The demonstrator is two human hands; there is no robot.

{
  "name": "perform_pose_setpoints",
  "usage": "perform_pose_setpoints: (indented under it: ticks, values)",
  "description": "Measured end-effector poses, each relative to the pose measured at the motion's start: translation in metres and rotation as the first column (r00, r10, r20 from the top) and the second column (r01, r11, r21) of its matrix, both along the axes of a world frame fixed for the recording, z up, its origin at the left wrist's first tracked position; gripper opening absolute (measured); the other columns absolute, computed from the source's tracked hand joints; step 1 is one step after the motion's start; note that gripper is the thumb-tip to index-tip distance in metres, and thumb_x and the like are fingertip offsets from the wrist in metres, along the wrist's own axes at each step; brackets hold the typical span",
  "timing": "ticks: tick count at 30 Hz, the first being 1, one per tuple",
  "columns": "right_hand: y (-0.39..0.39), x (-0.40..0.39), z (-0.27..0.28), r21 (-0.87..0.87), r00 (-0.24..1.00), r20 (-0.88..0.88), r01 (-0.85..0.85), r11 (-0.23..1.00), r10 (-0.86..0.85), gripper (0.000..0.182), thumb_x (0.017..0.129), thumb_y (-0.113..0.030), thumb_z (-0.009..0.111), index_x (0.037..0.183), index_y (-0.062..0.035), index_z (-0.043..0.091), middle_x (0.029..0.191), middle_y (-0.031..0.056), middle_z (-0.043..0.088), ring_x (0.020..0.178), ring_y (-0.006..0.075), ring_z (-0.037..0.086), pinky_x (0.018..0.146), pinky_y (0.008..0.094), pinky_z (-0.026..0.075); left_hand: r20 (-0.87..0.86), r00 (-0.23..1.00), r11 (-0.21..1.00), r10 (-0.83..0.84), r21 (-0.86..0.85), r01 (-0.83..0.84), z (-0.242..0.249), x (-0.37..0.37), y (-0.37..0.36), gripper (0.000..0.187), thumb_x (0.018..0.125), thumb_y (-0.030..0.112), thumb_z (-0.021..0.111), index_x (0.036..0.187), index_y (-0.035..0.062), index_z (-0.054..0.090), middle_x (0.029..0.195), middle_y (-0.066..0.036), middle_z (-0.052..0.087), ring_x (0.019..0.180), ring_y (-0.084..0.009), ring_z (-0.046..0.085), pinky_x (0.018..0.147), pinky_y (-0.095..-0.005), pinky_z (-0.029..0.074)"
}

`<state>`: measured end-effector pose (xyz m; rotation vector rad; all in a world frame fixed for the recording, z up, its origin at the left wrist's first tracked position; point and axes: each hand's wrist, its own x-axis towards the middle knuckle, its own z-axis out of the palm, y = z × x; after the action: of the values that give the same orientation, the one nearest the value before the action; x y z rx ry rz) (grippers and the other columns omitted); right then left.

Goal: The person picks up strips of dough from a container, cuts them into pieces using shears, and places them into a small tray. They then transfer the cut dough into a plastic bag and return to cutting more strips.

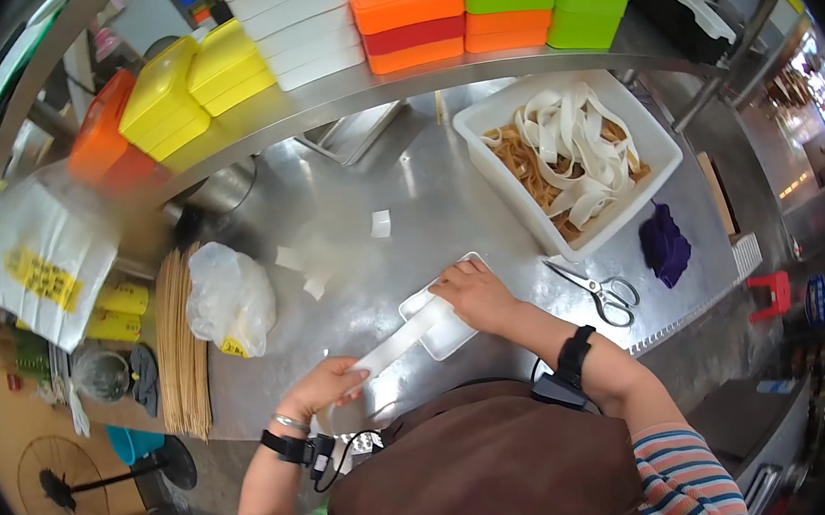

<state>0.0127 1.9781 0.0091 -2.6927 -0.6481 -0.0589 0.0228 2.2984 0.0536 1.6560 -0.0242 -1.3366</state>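
Note:
A long, flat white strip (397,346), like a wide noodle, stretches between my hands. My left hand (330,383) pinches its lower end near the table's front edge. My right hand (477,296) is closed on the upper end, over a small white tray (450,342); its fingertips are partly hidden. To the right of this hand lie scissors (606,297) with their blades slightly apart. Behind them stands a white bin (498,186) with white strips (576,135) piled on brown ones (521,164). Small white pieces (381,224) are scattered on the metal table.
Bamboo skewers (178,342) and a clear plastic bag (229,299) lie at left. A purple cloth (666,244) sits right of the bin. Across the back runs a metal shelf (316,104) stacked with coloured boxes (406,2). A metal tray (354,133) rests beneath it.

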Motion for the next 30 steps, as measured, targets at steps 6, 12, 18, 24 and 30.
perform_pose_setpoints:
  ticks: [6, 12, 18, 24, 30]
  values:
    - [-0.073, -0.082, 0.022, 0.205, 0.909, -0.085, 0.417, 0.886, -0.408, 0.050, 0.072, -0.014, 0.071, 0.119, -0.0075, 0.054, 0.122, 0.0179, 0.051, 0.112, 0.0364, 0.049, 0.096, 0.0434, 0.041, 0.008, 0.999, 0.999, 0.031, 0.012, -0.031, -0.012, -0.010, -0.014, 0.020, 0.093, 0.020, 0.054, 0.087, 0.0016, 0.060, 0.060, 0.001, 0.053, 0.043, -0.0053, 0.042, 0.041, -0.0209, 0.034]
    - [-0.135, -0.152, -0.012, 0.006, 0.641, -0.027, 0.768, 0.641, -0.767, 0.046, 0.073, -0.002, 0.064, 0.117, -0.0008, 0.052, 0.124, 0.0196, 0.050, 0.112, 0.0376, 0.049, 0.094, 0.0437, 0.041, 0.022, 0.996, 0.996, 0.088, 0.001, -0.088, -0.007, -0.012, -0.015, 0.021, 0.092, 0.019, 0.055, 0.096, -0.0007, 0.062, 0.060, 0.002, 0.053, 0.042, -0.0038, 0.041, 0.039, -0.0190, 0.032]
    - [-0.153, -0.142, -0.019, -0.044, 0.632, 0.016, 0.775, 0.631, -0.775, 0.049, 0.069, 0.000, 0.064, 0.118, -0.0029, 0.053, 0.121, 0.0171, 0.050, 0.108, 0.0356, 0.050, 0.091, 0.0419, 0.043, -0.021, 0.972, 0.968, 0.232, 0.098, -0.229, 0.017, -0.024, -0.014, 0.027, 0.091, 0.022, 0.059, 0.102, -0.0022, 0.062, 0.061, 0.001, 0.053, 0.042, -0.0033, 0.040, 0.038, -0.0172, 0.030]
    - [-0.168, -0.142, -0.022, 0.058, 0.633, -0.015, 0.773, 0.631, -0.774, 0.046, 0.074, -0.005, 0.066, 0.118, -0.0021, 0.053, 0.121, 0.0190, 0.048, 0.103, 0.0357, 0.052, 0.088, 0.0429, 0.044, -0.122, 0.900, 0.907, 0.418, 0.119, -0.405, 0.028, -0.042, -0.003, 0.025, 0.090, 0.023, 0.060, 0.096, -0.0019, 0.061, 0.059, 0.000, 0.052, 0.039, -0.0033, 0.038, 0.036, -0.0170, 0.029]
    - [-0.160, -0.161, -0.028, 0.098, 0.573, 0.015, 0.815, 0.571, -0.820, 0.044, 0.076, -0.001, 0.062, 0.119, -0.0022, 0.053, 0.124, 0.0184, 0.045, 0.105, 0.0364, 0.051, 0.088, 0.0424, 0.044, -0.146, 0.851, 0.863, 0.504, 0.106, -0.493, 0.035, -0.048, 0.012, 0.023, 0.089, 0.021, 0.061, 0.097, -0.0013, 0.060, 0.059, 0.000, 0.052, 0.038, -0.0028, 0.037, 0.035, -0.0159, 0.029]
